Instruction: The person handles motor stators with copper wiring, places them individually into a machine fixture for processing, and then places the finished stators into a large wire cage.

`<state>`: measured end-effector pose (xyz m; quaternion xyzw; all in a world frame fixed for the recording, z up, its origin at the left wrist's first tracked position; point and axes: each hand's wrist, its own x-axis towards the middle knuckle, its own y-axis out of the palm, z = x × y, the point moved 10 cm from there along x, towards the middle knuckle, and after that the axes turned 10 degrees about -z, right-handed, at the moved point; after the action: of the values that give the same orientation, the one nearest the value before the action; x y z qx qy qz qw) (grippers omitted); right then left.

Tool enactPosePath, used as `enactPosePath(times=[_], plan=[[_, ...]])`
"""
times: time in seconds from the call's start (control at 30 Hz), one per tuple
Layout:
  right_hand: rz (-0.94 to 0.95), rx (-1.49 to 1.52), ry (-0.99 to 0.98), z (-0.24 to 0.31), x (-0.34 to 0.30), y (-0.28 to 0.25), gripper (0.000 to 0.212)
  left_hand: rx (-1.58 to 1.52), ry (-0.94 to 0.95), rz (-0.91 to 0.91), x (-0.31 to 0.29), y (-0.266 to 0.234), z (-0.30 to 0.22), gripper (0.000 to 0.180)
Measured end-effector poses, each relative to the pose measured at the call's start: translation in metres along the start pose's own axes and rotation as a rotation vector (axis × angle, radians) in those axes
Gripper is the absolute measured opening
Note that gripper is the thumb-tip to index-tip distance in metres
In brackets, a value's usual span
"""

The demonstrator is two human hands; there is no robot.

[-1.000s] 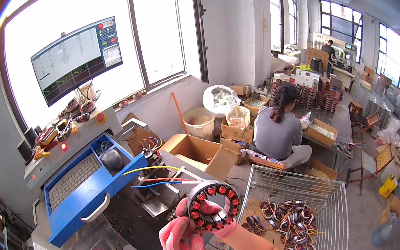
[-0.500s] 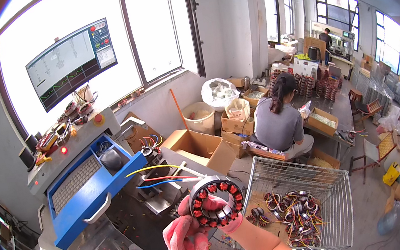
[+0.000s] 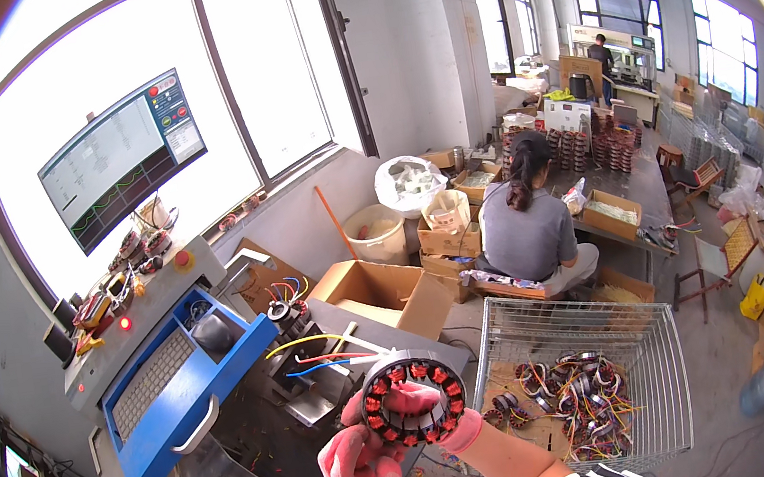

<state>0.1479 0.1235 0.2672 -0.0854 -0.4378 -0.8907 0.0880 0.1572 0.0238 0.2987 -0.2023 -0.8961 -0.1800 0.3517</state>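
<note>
At the far left a blue keyboard tray (image 3: pixel 180 382) stands out from a grey test console (image 3: pixel 137 302), and a keyboard (image 3: pixel 153 381) and a dark mouse (image 3: pixel 213 333) lie in it. Above it a curved monitor (image 3: pixel 121 159) hangs in front of the window. More to the right, low in the middle, the left hand (image 3: pixel 365 474) in a pink glove is closed around the lower left side of a ring-shaped motor stator (image 3: pixel 412 399) with red coils. The right hand (image 3: pixel 437 413), also in a pink glove, comes from behind and below, with its fingers passing through the hole of the ring, so both hands grip the stator together in the air above the dark bench. Yellow, red and blue lead wires (image 3: pixel 320 353) go from the stator to the left, toward a metal fixture (image 3: pixel 297 382). Behind them an open cardboard box (image 3: pixel 384 291) sits on the floor. To the right a wire basket (image 3: pixel 605 345) holds many more stators with coloured wires. Beyond it a person in a grey shirt (image 3: pixel 530 239) sits with the back turned, among boxes.
</note>
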Motion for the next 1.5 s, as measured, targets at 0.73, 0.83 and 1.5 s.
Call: enactPosePath(times=[0.73,0.83,1.5], plan=[[-0.178,-0.068,-0.077,0.012,-0.017,-0.014,0.057,-0.108,-0.063,0.065,-0.001,0.018,0.005,0.051],[-0.134,-0.071,-0.106,0.019,-0.021,-0.006,0.058,-0.083,-0.072,0.078,-0.003,0.020,0.009,0.051],[-0.014,-0.019,-0.143,0.010,-0.013,-0.009,0.065,0.027,-0.053,0.149,-0.001,0.022,-0.005,0.047]])
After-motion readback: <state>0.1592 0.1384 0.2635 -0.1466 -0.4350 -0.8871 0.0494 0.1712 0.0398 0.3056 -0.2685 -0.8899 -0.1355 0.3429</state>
